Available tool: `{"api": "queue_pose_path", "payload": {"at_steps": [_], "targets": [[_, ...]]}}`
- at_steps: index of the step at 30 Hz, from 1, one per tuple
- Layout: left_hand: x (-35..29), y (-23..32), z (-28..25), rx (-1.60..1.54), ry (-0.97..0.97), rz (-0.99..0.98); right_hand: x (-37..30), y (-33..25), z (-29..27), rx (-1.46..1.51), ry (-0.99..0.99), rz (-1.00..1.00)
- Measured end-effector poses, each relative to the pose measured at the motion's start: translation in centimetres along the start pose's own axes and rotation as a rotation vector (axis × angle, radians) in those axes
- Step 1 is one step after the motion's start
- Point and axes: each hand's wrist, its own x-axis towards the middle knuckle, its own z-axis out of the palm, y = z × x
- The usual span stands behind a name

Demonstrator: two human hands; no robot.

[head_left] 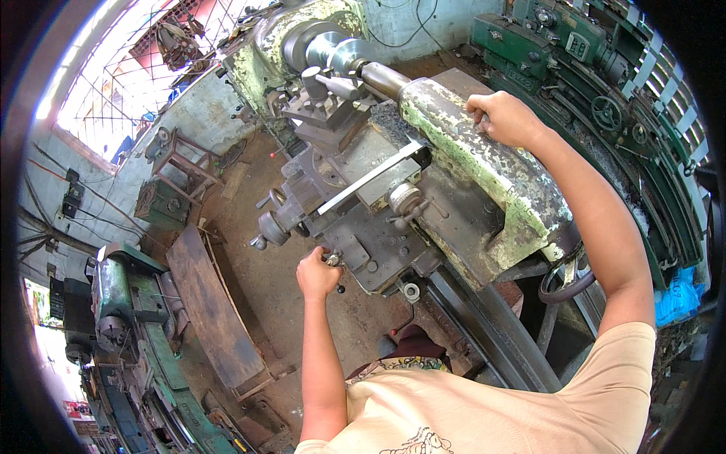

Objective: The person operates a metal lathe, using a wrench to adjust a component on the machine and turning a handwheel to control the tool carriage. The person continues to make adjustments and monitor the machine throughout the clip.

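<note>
My left hand (318, 274) is closed around a small metal handle (333, 259) at the front of the lathe carriage (363, 246). Up on the paint-worn tailstock (469, 144), my right hand (508, 119) rests with its fingers curled in; what they hold, if anything, is hidden. A shiny round metal workpiece (340, 53) sits between the chuck (306, 41) and the tailstock quill (384, 79). Beside it stands the tool post (325, 110). Across the slide lies a long pale flat bar (370, 175) with a black block at one end.
The tailstock handwheel (567, 281) is below my right forearm. Lathe bed rails (491, 325) run toward my body. Green machines stand at right (575, 45) and lower left (162, 363). A wooden board (215, 303) leans low at left. A blue bag (677, 299) lies far right.
</note>
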Motion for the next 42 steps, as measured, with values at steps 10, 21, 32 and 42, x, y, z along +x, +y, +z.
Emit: {"api": "queue_pose_path", "payload": {"at_steps": [10, 21, 32, 42], "targets": [[-0.02, 0.08, -0.09, -0.002, -0.005, -0.001, -0.04, 0.0, 0.08, -0.035, 0.046, -0.054], [-0.02, 0.12, -0.11, -0.001, -0.008, -0.002, 0.21, 0.4, -0.28, -0.005, 0.08, -0.067], [0.05, -0.12, 0.11, 0.004, -0.008, -0.009, -0.08, 0.17, 0.24, -0.034, 0.031, -0.089], [0.09, -0.05, 0.04, 0.011, -0.01, -0.004, -0.27, 0.1, 0.16, -0.031, 0.062, -0.115]]}}
